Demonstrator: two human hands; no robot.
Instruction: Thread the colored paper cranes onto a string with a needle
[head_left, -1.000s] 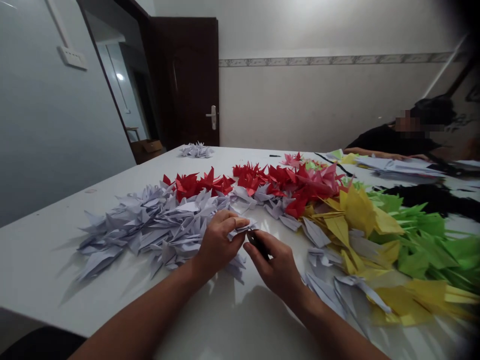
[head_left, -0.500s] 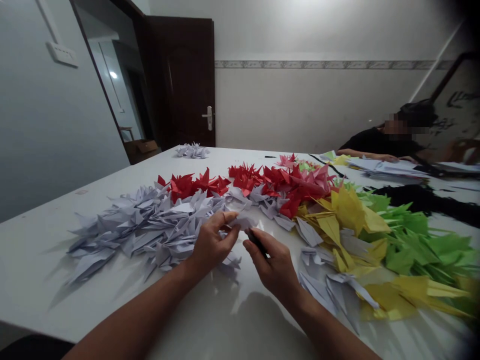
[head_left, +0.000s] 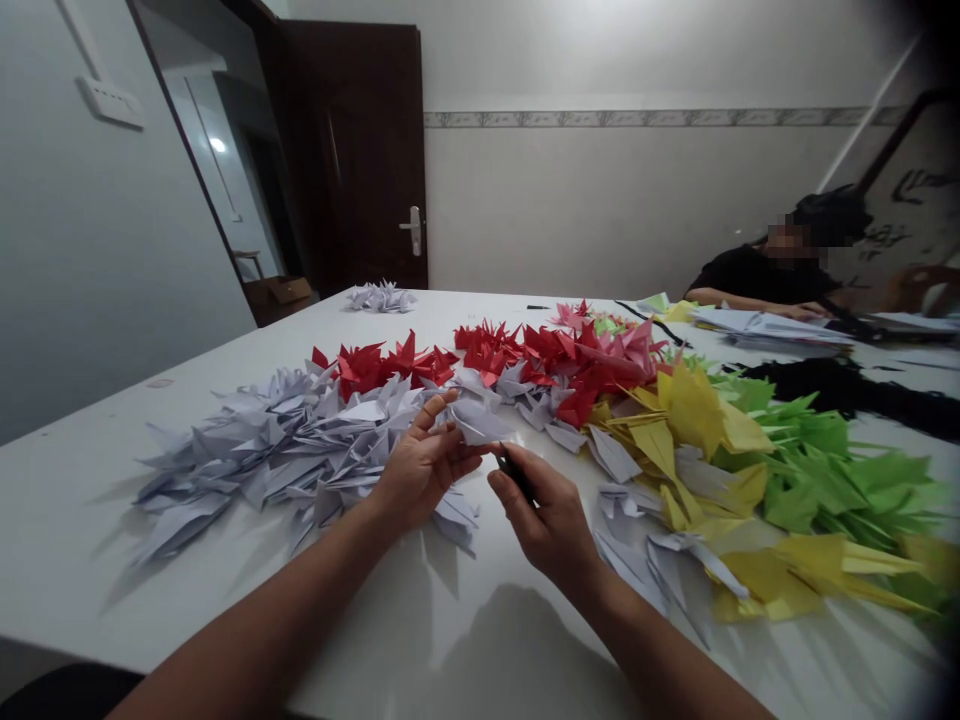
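My left hand (head_left: 424, 465) is palm-up, its fingers partly curled behind and around the left end of a white folded paper piece (head_left: 480, 422), apparently a crane. Exactly how the fingers grip it is partly hidden. My right hand (head_left: 547, 515) is closed around a slim black tool (head_left: 517, 475) whose kind I cannot make out. Its tip and my right fingertips are at the paper's lower right edge. Beside my left hand spreads a heap of white folded paper cranes (head_left: 300, 455). Red cranes (head_left: 487, 350) lie just beyond both hands.
Yellow cranes (head_left: 675, 430) and green cranes (head_left: 832, 460) lie to the right on the white table (head_left: 97, 540). A small white pile (head_left: 381, 297) is at the far edge. Black cords (head_left: 847, 390) and paper stacks (head_left: 772, 328) are near a seated person (head_left: 757, 275).
My left fingers have loosened and spread from a pinch, and the paper piece shows more of its surface. The right hand stays closed on the black tool. The view has shifted slightly.
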